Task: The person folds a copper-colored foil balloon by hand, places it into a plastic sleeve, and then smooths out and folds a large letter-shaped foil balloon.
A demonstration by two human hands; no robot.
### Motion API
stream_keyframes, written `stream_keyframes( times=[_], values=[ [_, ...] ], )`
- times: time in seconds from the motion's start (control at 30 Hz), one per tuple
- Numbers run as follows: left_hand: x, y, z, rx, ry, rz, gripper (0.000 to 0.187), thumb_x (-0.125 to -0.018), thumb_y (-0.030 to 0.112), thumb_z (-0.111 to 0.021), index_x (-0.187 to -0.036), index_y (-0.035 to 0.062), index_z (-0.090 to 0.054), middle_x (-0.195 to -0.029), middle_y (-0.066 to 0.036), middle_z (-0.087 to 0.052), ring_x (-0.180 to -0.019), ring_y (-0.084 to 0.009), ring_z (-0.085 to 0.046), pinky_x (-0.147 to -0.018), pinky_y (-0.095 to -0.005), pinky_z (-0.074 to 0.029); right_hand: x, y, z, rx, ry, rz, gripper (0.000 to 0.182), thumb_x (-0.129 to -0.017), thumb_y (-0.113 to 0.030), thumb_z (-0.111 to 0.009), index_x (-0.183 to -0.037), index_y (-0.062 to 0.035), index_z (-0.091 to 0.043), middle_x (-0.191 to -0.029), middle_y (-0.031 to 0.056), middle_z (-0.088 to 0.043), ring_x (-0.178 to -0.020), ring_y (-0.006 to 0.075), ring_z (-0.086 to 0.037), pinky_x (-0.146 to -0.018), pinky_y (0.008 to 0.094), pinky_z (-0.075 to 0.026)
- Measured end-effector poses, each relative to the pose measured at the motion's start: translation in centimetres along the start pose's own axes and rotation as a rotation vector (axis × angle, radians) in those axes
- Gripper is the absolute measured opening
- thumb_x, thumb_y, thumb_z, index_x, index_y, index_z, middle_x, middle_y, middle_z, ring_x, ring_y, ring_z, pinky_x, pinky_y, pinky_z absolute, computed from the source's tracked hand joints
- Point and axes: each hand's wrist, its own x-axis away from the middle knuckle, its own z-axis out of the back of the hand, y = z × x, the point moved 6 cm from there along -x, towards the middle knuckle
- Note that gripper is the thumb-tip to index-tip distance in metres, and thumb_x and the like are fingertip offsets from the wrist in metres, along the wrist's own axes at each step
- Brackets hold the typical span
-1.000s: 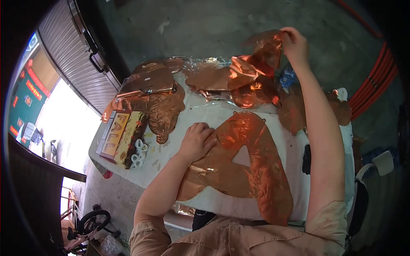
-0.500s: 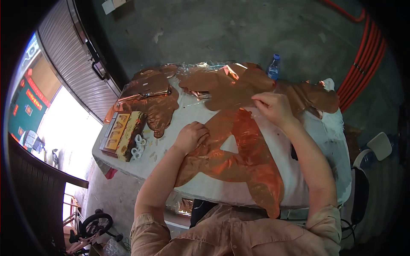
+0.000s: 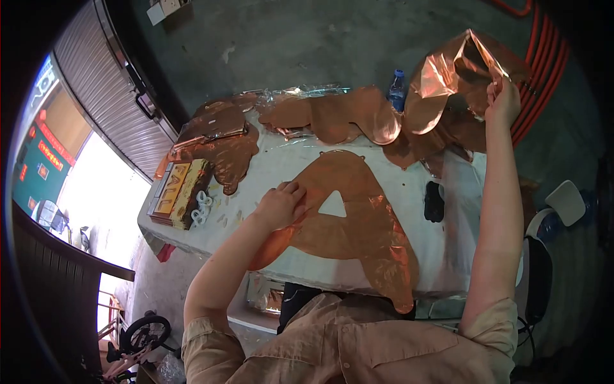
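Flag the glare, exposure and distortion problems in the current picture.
Head view: the doorway is blown out to white; head view: bright glare streaks the lifted foil at the right hand; head view: the wide lens shows fisheye-style distortion, with black corners around the rounded image.

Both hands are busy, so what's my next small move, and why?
Perhaps lower the raised foil onto the table: your right hand holds it up beside the bottle, which it might knock, and your left hand rests on the A-shaped foil.
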Motion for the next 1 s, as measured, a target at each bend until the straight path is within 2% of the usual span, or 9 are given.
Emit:
stream_keyframes(
  times=[0.13, 0.33, 0.37, 0.47, 0.57, 0.63, 0.8, 0.9, 1.0],
  values=[
    [0.6, 1.4, 0.5, 0.056, -0.093, 0.061, 0.048, -0.090, 0.037, -0.054, -0.128, 0.0077, -0.048, -0.131, -0.013, -0.049, -0.118, -0.0309, -0.050, -0.094, -0.0419, -0.044, 2.6, -0.8, -3.3, 0.053, -0.289, 0.167, 0.011, -0.092, -0.018, -0.058, -0.086, -0.0085, -0.060, -0.067, -0.0012, -0.055, -0.049, 0.0043, -0.046, -0.042, 0.0193, -0.030],
    [1.2, 1.7, 0.1, 0.072, -0.015, 0.096, 0.049, -0.089, 0.038, -0.055, -0.128, 0.0079, -0.050, -0.132, -0.013, -0.048, -0.123, -0.0310, -0.046, -0.095, -0.0437, -0.042, 18.9, 2.3, -5.0, 0.354, -0.855, -0.138, 0.016, -0.092, -0.018, -0.060, -0.080, -0.0062, -0.061, -0.072, -0.0012, -0.063, -0.050, 0.0031, -0.048, -0.044, 0.0186, -0.037],
    [1.3, 1.7, -0.1, 0.075, -0.020, 0.100, 0.049, -0.089, 0.038, -0.055, -0.128, 0.0079, -0.050, -0.132, -0.013, -0.048, -0.123, -0.0310, -0.046, -0.095, -0.0437, -0.042, 21.9, 2.3, -4.4, 0.511, -0.966, -0.089, 0.013, -0.090, -0.015, -0.062, -0.089, -0.0045, -0.069, -0.067, -0.0071, -0.056, -0.056, 0.0007, -0.047, -0.050, 0.0193, -0.039],
    [1.5, 1.3, 0.3, 0.064, 0.068, 0.092, 0.049, -0.088, 0.038, -0.056, -0.127, 0.0082, -0.052, -0.134, -0.013, -0.047, -0.126, -0.0313, -0.042, -0.098, -0.0440, -0.039, 28.6, 5.6, -0.7, 0.604, -1.287, 0.239, 0.009, -0.083, -0.012, -0.067, -0.081, -0.0032, -0.067, -0.071, 0.0052, -0.063, -0.059, 0.0151, -0.057, -0.057, 0.0278, -0.045],
    [1.8, 1.0, 0.7, -0.097, 0.151, 0.012, 0.049, -0.087, 0.038, -0.058, -0.126, 0.0079, -0.053, -0.135, -0.013, -0.046, -0.129, -0.0318, -0.039, -0.103, -0.0441, -0.036, 32.2, 5.7, 1.4, 0.733, -1.472, 0.218, 0.007, -0.082, -0.013, -0.066, -0.085, -0.0069, -0.068, -0.075, 0.0071, -0.064, -0.066, 0.0220, -0.062, -0.060, 0.0287, -0.047],
    [2.1, 0.9, 0.6, 0.094, 0.115, -0.001, 0.048, -0.087, 0.037, -0.058, -0.125, 0.0076, -0.054, -0.137, -0.014, -0.045, -0.131, -0.0318, -0.038, -0.106, -0.0436, -0.033, 34.1, 6.0, 2.4, 0.823, -1.777, 0.204, 0.012, -0.079, -0.012, -0.065, -0.091, -0.0106, -0.069, -0.079, 0.0052, -0.066, -0.075, 0.0244, -0.064, -0.064, 0.0301, -0.050],
    [2.4, 0.7, 0.0, 0.174, 0.072, 0.056, 0.050, -0.089, 0.036, -0.057, -0.130, 0.0085, -0.050, -0.138, -0.014, -0.044, -0.131, -0.0318, -0.037, -0.107, -0.0434, -0.032, 33.3, 5.7, 1.2, 0.900, -1.854, -0.322, 0.023, -0.081, -0.014, -0.061, -0.102, -0.0144, -0.068, -0.084, 0.0073, -0.065, -0.079, 0.0267, -0.063, -0.070, 0.0370, -0.051],
    [2.3, 0.9, -0.2, 0.163, 0.067, 0.060, 0.052, -0.089, 0.037, -0.056, -0.132, 0.0084, -0.048, -0.138, -0.015, -0.044, -0.131, -0.0318, -0.037, -0.106, -0.0434, -0.032, 32.2, 7.4, -2.0, 0.961, -1.659, 0.118, 0.029, -0.083, -0.017, -0.061, -0.111, -0.0095, -0.064, -0.118, 0.0078, -0.060, -0.108, 0.0307, -0.056, -0.087, 0.0388, -0.047],
    [2.0, 1.1, -0.2, 0.145, 0.064, 0.066, 0.053, -0.089, 0.037, -0.055, -0.132, 0.0075, -0.047, -0.137, -0.015, -0.045, -0.130, -0.0319, -0.038, -0.106, -0.0435, -0.032, 34.5, 10.0, -3.2, 0.913, -1.549, 0.214, 0.042, -0.088, -0.029, -0.057, -0.124, -0.0062, -0.054, -0.134, 0.0166, -0.047, -0.124, 0.0350, -0.045, -0.102, 0.0444, -0.037]
  ],
)
